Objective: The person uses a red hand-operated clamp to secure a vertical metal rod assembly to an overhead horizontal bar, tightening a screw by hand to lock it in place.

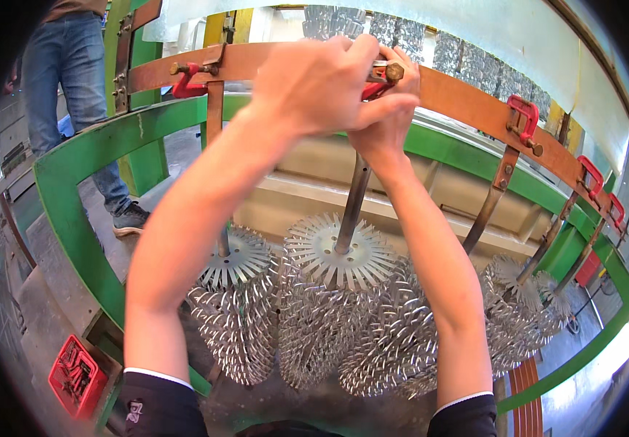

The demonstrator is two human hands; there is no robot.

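A red metal screw clamp [374, 92] with a brass-coloured bolt head is seen at the far centre, on a long flat orange-brown bar [460, 100]. The right hand [387, 131] is closed around it; the left hand [311, 86] is curled against it, though whether it grips cannot be told. Parts of the bar and of the spiky silver metal rollers [329, 320] hanging below are blocked by the forearms. The rollers are surrounded by a curved green metal frame [74, 211]. More red clamps [524, 120] are fixed farther right. At near left, dark metal pieces [76, 370] are held in a red plastic basket [96, 390]; at far left, a person in blue jeans [74, 65] is seen.
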